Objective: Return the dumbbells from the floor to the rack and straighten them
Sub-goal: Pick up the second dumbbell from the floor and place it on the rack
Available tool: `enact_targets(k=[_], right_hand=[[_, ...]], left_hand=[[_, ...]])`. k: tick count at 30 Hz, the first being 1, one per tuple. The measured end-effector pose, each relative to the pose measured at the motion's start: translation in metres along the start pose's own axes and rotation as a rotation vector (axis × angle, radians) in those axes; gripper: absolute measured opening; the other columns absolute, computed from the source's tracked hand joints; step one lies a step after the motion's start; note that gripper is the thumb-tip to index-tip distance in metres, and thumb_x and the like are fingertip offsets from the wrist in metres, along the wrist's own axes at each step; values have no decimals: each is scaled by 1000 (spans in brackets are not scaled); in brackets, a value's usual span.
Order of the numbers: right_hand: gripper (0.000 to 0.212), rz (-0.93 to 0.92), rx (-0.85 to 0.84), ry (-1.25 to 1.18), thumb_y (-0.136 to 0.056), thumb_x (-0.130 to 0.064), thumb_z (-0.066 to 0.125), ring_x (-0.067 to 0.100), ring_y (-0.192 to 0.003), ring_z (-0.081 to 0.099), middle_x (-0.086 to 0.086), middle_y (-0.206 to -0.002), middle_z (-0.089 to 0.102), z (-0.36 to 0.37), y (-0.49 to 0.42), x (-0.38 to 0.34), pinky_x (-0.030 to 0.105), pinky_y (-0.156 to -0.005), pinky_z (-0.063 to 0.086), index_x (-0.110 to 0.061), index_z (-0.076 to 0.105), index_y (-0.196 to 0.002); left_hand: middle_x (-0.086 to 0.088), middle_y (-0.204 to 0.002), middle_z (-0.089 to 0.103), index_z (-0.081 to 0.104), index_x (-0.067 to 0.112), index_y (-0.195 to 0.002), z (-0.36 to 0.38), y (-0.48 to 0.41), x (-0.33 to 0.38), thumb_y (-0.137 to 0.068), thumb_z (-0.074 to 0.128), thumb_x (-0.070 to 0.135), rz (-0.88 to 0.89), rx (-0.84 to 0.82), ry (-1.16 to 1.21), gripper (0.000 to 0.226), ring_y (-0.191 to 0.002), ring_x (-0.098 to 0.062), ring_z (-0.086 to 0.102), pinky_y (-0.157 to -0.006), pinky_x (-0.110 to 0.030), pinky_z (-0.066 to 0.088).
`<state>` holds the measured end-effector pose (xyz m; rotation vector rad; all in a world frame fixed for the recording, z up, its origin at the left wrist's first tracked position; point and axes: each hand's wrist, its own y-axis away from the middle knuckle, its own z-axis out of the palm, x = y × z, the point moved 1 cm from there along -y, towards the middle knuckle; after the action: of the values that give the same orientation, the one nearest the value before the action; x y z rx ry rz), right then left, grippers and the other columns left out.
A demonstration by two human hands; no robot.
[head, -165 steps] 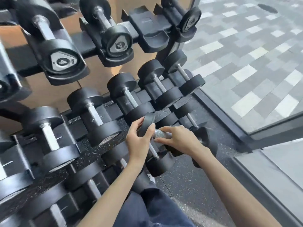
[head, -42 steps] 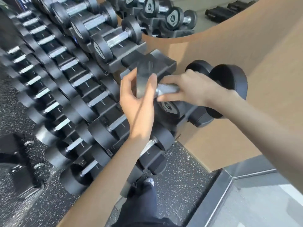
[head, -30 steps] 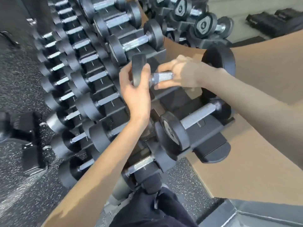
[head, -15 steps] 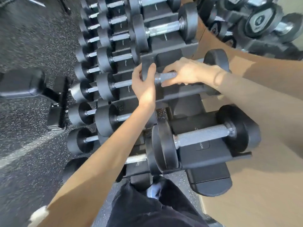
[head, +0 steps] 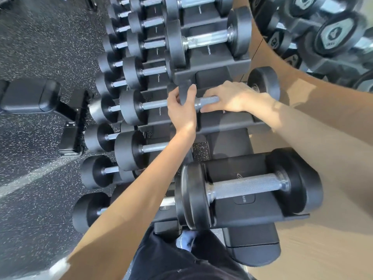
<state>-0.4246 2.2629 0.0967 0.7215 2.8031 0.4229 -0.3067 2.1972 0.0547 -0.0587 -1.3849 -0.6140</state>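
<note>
Seen from above, a small black dumbbell (head: 207,101) is held at the top tier of a rack (head: 222,123), between a nearer dumbbell (head: 242,186) and a farther dumbbell (head: 203,40). The left hand (head: 181,112) grips its left end weight with curled fingers. The right hand (head: 232,96) wraps the metal handle. Whether it touches the rack cannot be told. Speckled floor (head: 40,47) lies left.

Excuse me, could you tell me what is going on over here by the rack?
A person is placing a small dumbbell in a free slot on the top row of the rack, next to a larger dumbbell. The left hand grips one end and the right hand holds it by the middle. Whether it is fully seated yet cannot be told.
</note>
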Motion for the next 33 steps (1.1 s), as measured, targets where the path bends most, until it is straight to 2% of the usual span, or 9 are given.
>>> enact_targets(k=[5,8,11,16,19,24,27,30,33], right_hand=[[42,34,29,41,-77,-74,41,18,-66,57,2,-68,62,3,-4,1,29,-53,33,-38,56,-93],[49,66,40,75,-80,-72,40,25,-83,58,1,-89,60,3,-3,-1,33,-63,39,-35,55,-109],[52,81,61,165,-84,-68,39,28,-101,53,4,-101,55,3,1,-8,37,-76,37,-31,53,-118],[48,162,160,139,-90,-53,43,31,-111,49,11,-119,54,5,21,-19,41,-89,36,-24,50,-128],[49,209,248,53,-92,-40,48,32,-118,45,13,-131,48,7,42,-30,42,-97,33,-18,42,-136],[50,258,514,161,-93,-34,49,32,-115,48,12,-131,49,-2,93,-67,36,-101,30,-12,42,-137],[47,317,694,160,-91,-30,52,32,-116,49,12,-130,51,-4,131,-94,41,-102,31,-11,46,-134],[42,355,840,140,-90,-24,54,30,-115,51,12,-123,55,10,166,-125,44,-106,30,-8,52,-128],[41,459,863,75,-92,-24,53,30,-116,50,12,-124,55,37,201,-155,46,-107,29,-8,50,-130]], left_hand=[[14,-108,46,50,14,-127,0,-11,2,-85,65,38,30,-32,-65,51,-102,-1,43,-90,-19,30],[11,-117,50,51,13,-123,-8,-18,2,-85,65,39,61,-123,-136,49,-103,0,46,-94,-21,34],[-2,-126,55,53,9,-124,-19,-24,4,-85,66,37,114,-206,-207,50,-115,-12,52,-104,-31,38],[1,-121,47,49,6,-126,-46,-27,9,-87,65,18,324,-394,-324,44,-107,-3,49,-84,-5,40],[-2,-122,48,50,6,-127,-69,-27,13,-86,65,13,443,-545,-411,44,-115,-11,50,-95,-24,46],[-3,-127,49,50,11,-129,-108,-25,37,-86,63,17,742,-731,-603,46,-121,-13,46,-104,-32,38],[-6,-133,48,48,11,-132,-132,-17,51,-86,59,23,934,-771,-723,48,-126,-18,41,-109,-24,27],[-8,-138,45,45,10,-135,-157,-6,57,-87,56,25,1018,-826,-797,51,-129,-20,36,-109,-19,19],[-9,-139,44,44,10,-136,-184,10,51,-87,57,24,1038,-912,-847,52,-129,-21,35,-110,-21,19]])
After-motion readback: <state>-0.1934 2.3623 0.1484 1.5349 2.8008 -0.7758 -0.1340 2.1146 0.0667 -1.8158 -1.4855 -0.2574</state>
